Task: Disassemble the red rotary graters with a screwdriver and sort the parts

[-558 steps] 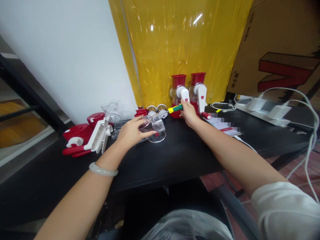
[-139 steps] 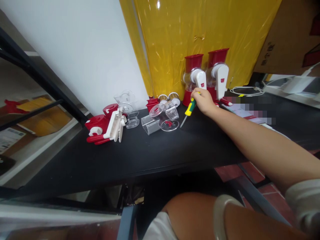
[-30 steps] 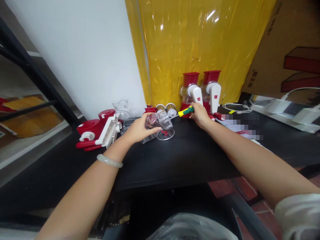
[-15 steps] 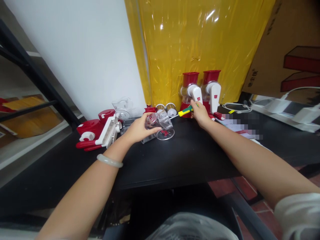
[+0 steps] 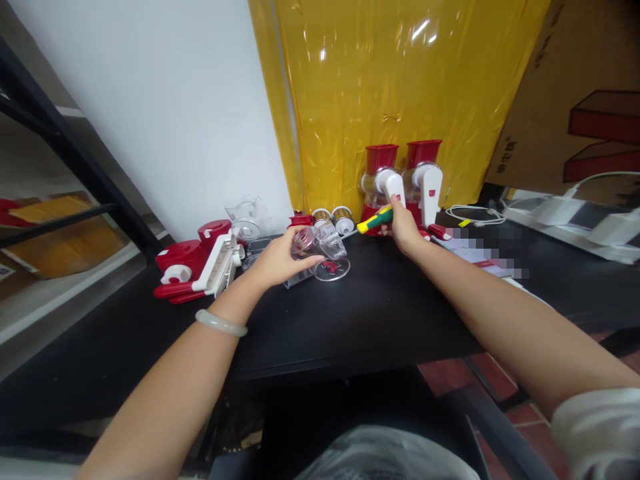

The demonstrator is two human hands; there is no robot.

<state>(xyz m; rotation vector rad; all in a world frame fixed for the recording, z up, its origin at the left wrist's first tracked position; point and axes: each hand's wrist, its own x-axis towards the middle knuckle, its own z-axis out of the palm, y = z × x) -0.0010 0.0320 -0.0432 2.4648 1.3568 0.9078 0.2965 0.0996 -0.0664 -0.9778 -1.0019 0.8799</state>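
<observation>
My left hand [image 5: 283, 259] is closed round a clear plastic housing [image 5: 329, 241], which lies tilted on its side above the black table. My right hand [image 5: 404, 227] grips a screwdriver [image 5: 376, 219] by its yellow and green handle. The screwdriver's shaft points left to the housing; whether its tip touches is too small to tell. Just below the housing, a clear round disc with a red centre piece [image 5: 330, 267] rests near the tabletop. Behind them stand two metal grater drums [image 5: 343, 219] with white ends.
Two red and white rotary graters [image 5: 424, 175] stand at the back right. Red containers [image 5: 183, 257] and a white slicer part [image 5: 223, 263] sit at left. Another clear housing [image 5: 246, 217] leans by the wall. A power strip [image 5: 575, 230] and white cable [image 5: 473, 215] lie at right.
My right hand has shifted slightly to the right, and the screwdriver handle sits at a slightly different angle in it. My left hand and the housing have hardly moved.
</observation>
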